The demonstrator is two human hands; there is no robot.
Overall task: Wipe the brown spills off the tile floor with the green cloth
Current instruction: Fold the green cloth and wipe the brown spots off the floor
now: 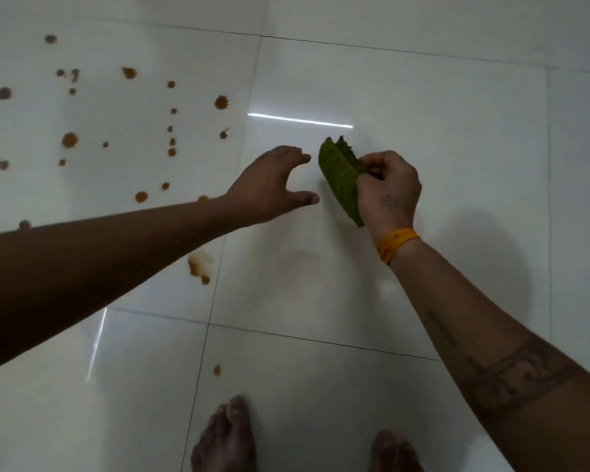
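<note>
Green cloth is folded up and pinched in the right hand, fingers curled round its near edge, held up off the tile floor as far as I can tell. Left hand sits just beside it, fingers spread and relaxed, gripping nothing, thumb and fingers pointing toward the cloth but not touching it.

Brown spills are mostly scattered well off to the left of the left hand, with a bigger smear under the left forearm and one lone drop back near the bare feet.

If it were me, I'd use the free hand to open the fold out a bit so a flat clean face meets the tile, then press down and drag each blob inward instead of scrubbing around, otherwise it just streaks on glossy tile. Refold to a fresh side once it's loaded.

Hard to judge: whether the cloth is wet or dry, and whether its hidden side is already dirty. The left forearm covers some floor, so there may be more drops under it. One spot at the forearm's edge is half cut off.
</note>
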